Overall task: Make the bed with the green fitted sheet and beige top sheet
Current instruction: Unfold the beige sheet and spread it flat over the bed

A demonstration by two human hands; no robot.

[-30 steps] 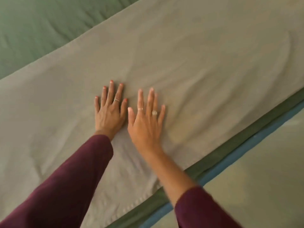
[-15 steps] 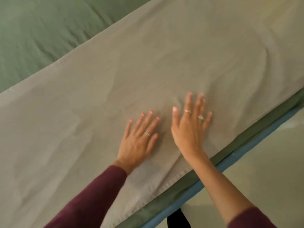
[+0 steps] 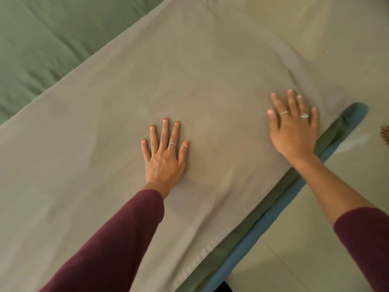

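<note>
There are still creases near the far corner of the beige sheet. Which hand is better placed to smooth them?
Probably the right hand. It lies flat on the beige top sheet beside the creases by the bed's corner. The left hand rests flat mid-sheet, farther away.

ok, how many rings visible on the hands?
3. One on the left hand, ring finger. Two on the right hand: a thin band and a larger ring. Any under the palms would be hidden.
</note>
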